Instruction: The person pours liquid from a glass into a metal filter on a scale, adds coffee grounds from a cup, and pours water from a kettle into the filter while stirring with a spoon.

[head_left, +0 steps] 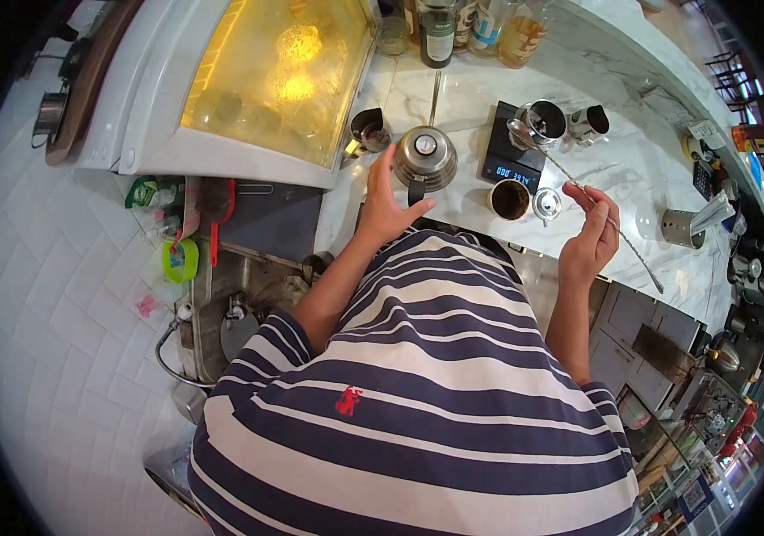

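Note:
A metal kettle (426,159) with a dial on its lid stands on the marble counter, and my left hand (388,204) is beside it near the black handle, thumb and fingers spread apart. Between the fingertips of my right hand (593,230) is a long twisted metal spoon (639,256). Its far end reaches toward a metal vessel (546,120) on the black scale (501,136), whose display is lit. In front of the scale sit a cup with dark contents (509,200) and a small silver lid-like piece (546,204).
Bottles (438,34) line the back of the counter. A dark-filled pitcher (370,130) stands left of the kettle, and a metal cup (588,123) right of the scale. Farther right is a metal holder (682,230). A lit glass cabinet (279,76) and a sink (237,323) lie left.

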`<state>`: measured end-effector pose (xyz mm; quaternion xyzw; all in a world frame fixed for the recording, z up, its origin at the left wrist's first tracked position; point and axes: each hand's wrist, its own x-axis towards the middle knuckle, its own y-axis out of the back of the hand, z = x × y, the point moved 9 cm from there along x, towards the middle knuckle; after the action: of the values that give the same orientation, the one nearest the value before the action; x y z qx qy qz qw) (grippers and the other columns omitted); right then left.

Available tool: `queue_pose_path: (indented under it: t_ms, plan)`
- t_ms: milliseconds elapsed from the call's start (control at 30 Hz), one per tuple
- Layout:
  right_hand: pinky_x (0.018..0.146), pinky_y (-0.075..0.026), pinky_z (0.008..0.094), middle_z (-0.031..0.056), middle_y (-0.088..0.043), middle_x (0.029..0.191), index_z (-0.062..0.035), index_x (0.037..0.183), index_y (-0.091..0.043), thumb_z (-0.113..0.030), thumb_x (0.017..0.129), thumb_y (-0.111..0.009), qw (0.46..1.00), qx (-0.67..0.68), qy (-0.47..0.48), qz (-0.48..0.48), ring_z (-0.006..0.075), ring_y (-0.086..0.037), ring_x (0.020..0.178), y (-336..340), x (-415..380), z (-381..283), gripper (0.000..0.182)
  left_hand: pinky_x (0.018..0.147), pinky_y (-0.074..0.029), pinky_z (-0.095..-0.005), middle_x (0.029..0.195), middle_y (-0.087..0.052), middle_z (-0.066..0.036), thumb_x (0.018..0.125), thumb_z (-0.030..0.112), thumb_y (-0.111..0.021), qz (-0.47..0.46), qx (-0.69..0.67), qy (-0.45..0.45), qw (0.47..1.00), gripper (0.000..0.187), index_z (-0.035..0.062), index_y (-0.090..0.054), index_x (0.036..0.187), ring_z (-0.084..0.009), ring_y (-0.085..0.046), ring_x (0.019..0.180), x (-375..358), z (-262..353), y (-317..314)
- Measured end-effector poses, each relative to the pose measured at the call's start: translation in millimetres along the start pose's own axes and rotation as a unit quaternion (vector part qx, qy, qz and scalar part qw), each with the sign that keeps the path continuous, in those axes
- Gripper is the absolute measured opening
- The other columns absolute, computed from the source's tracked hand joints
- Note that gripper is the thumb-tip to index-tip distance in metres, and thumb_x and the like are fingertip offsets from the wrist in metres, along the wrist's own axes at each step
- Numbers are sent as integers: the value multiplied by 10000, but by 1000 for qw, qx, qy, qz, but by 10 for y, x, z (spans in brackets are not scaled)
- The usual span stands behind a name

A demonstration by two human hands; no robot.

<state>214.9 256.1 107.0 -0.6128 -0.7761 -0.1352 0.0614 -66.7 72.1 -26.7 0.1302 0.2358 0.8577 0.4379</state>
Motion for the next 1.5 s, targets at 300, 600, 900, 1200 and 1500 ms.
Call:
queue_pose_path:
  t_ms: [300,600,900,1200,1500]
  plan:
    - [1029,-463,367,195,-755,1035,9,1131,-591,-169,1118,-359,997,8,40,71,225,-712,1035,542,368,85,292,1120,-384,-468,1497,-411,-202,780,240,-853,92,43,-143,984,902,37,-372,1517,-368,-434,1368,160,906,149]
    - [986,-533,385,212,-749,1048,5,1133,-569,-164,1112,-394,992,-28,3,120,255,-732,996,1186,1089,422,244,1117,-390,-448,1452,-485,-182,820,187,-807,59,40,-204,976,701,38,-500,1432,-342,-459,1350,364,1607,-365]
    - [810,-546,334,128,-779,921,-1,1056,-660,-229,1077,-523,978,-175,7,111,232,-749,869,1115,1475,1243,268,1116,-405,-435,1399,-522,-176,846,177,-787,30,14,-146,989,544,62,-596,1342,-347,-502,1321,508,1673,-829]
    - [803,-549,341,123,-774,934,-19,1083,-669,-234,1067,-560,983,-183,5,3,240,-751,876,819,1673,1656,242,1096,-418,-427,1389,-539,-169,859,162,-771,41,29,-115,992,524,55,-594,1340,-334,-517,1309,540,1648,-1048]
    - [806,-543,318,120,-771,936,-12,1132,-687,-229,1050,-607,987,-158,10,-29,220,-752,888,747,1634,1766,245,1055,-441,-424,1380,-541,-162,864,170,-774,56,36,-65,996,510,64,-603,1332,-332,-533,1279,361,1561,-1106]
